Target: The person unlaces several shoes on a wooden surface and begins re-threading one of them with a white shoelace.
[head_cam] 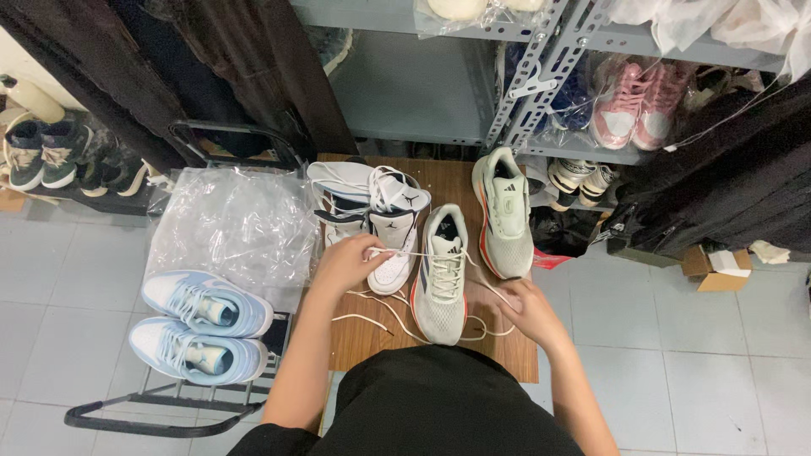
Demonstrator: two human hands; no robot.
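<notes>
Nearest lies the pale grey mesh running shoe [440, 277] on the wooden board [372, 333], mid-scene. It looks light and soft-sided (firmer at the sole), best held by heel or midfoot. Left hand [346, 262] pinches its limp white lace [397, 253]; right hand [530, 311] closes on the other end.

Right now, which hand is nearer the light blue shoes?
Left. The left hand is over the wooden board, right of the light blue shoes; the right hand lies farther right, past the grey shoe.
</notes>
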